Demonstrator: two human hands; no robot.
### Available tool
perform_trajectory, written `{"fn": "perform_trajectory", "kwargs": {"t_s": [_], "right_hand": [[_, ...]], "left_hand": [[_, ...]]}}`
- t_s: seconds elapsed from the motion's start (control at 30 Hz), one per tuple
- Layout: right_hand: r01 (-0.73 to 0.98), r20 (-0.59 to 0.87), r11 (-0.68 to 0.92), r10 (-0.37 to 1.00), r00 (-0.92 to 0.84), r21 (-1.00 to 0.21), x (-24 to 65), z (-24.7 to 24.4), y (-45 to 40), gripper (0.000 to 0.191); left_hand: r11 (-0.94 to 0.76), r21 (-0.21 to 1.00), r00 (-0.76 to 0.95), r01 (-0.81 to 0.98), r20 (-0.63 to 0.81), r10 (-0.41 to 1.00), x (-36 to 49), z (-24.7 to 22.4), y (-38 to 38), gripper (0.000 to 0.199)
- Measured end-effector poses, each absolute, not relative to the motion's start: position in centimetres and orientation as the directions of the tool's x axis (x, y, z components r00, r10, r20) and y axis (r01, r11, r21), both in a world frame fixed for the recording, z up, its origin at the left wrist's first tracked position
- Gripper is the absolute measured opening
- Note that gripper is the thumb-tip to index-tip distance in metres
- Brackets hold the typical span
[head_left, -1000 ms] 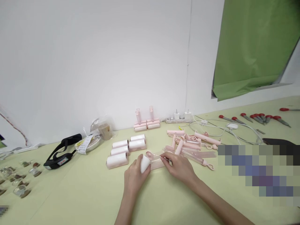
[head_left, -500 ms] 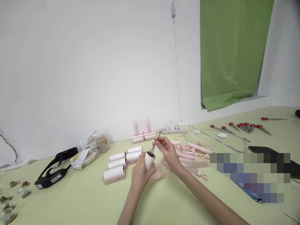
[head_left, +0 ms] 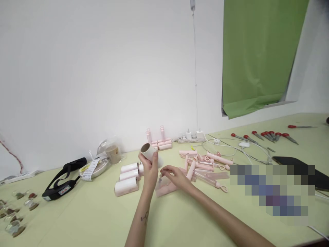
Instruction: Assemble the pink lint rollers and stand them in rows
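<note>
A white roll [head_left: 151, 155] is in my left hand [head_left: 149, 168], tilted so that its hollow brown core shows. To its right, my right hand [head_left: 174, 175] pinches a small clear piece [head_left: 160, 178] just above a pink tray-like part [head_left: 164, 190]. Several white rolls in pink holders [head_left: 126, 186] lie left of my left hand. Pink handles and frames [head_left: 203, 168] are heaped to the right of my right hand.
Against the wall stand pink assembled pieces [head_left: 161, 140] and a power strip [head_left: 190, 140] with cables. Red-handled tools [head_left: 268, 136] lie at the right, near a black object [head_left: 295, 168]. A black strap [head_left: 60, 181] and a wrapped bowl [head_left: 95, 168] lie left.
My left hand has moved up and left with the roll, which has turned. My right hand has come down from the roll's opening to the pink part. The view has shifted slightly.
</note>
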State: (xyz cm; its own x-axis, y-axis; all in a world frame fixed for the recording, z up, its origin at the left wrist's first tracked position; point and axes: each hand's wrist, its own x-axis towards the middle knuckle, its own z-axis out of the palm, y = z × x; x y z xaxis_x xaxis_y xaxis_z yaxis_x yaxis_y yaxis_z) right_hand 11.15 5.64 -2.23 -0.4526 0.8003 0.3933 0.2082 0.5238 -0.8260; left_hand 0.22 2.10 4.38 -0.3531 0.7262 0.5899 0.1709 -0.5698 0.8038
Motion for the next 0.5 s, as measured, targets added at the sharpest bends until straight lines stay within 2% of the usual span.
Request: {"fn": "perform_trajectory", "kwargs": {"t_s": [0.13,0.3,0.4,0.5], "right_hand": [[0.279,0.347,0.501,0.821,-0.454,-0.819,11.1,-2.3,4.9,0.031],[0.376,0.35,0.527,0.824,-0.446,-0.762,11.3,-2.1,3.8,0.022],[0.497,0.359,0.576,0.808,-0.467,-0.649,11.7,-1.5,3.6,0.025],[0.574,0.292,0.627,0.768,-0.57,-0.527,12.1,-1.2,3.9,0.021]], "left_hand": [[-0.582,0.797,-0.466,0.159,0.58,0.668,-1.3,4.6,1.0,0.046],[-0.518,0.821,-0.386,0.241,0.57,0.725,-2.7,1.7,1.2,0.038],[-0.455,0.834,-0.321,0.312,0.543,0.776,-2.9,0.3,1.4,0.037],[-0.438,0.832,-0.241,0.341,0.527,0.815,-3.1,-0.2,1.3,0.037]]}}
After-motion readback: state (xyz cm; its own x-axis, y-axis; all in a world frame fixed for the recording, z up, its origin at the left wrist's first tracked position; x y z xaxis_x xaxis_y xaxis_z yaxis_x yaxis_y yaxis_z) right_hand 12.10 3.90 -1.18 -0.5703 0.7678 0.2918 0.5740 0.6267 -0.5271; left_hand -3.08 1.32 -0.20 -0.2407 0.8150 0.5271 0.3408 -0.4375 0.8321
